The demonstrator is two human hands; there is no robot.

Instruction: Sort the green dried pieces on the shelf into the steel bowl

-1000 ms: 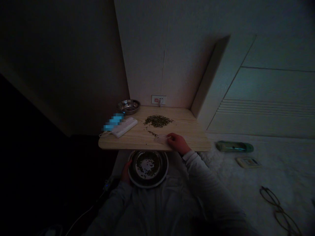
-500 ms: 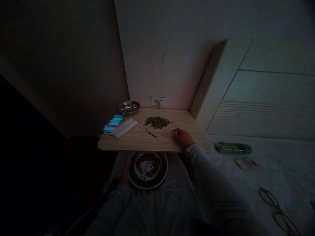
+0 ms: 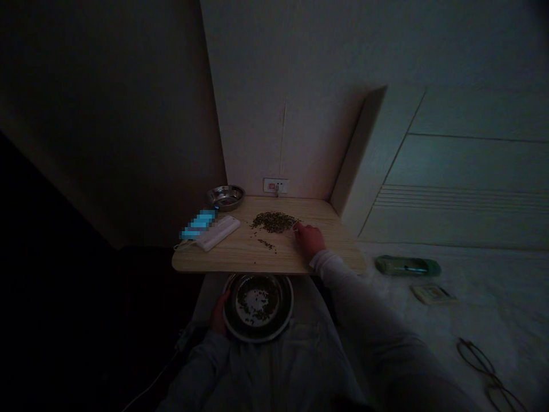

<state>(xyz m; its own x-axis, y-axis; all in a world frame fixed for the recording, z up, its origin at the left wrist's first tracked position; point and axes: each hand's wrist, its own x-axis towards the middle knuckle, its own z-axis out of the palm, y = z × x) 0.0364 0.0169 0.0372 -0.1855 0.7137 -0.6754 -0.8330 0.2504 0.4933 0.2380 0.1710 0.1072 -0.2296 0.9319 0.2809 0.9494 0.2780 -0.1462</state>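
My left hand (image 3: pixel 219 314) is closed on the left rim of a round metal bowl (image 3: pixel 283 327) at my lap, below the table edge. Small dark grains lie in the bowl around a pale bare patch. My right hand (image 3: pixel 310 240) rests low over the wooden table (image 3: pixel 231 258), its fingers pinched on a small whitish thing whose kind is too dim to tell. Just left of those fingertips spreads a pile of dark grains (image 3: pixel 273 221). A short line of loose grains (image 3: pixel 267 245) lies nearer the front edge.
At the table's back left stands another metal bowl (image 3: pixel 226 197). In front of it lie a lit phone (image 3: pixel 198 225) and a white power strip (image 3: pixel 218 233). A wall socket (image 3: pixel 276 185) sits behind. To the right, a green case (image 3: pixel 407 266) and a cable (image 3: pixel 484 366) lie on the pale bedding.
My right hand has moved slightly left, closer to the edge of the grain pile. The left hand still holds the bowl. The view has tilted up a little.
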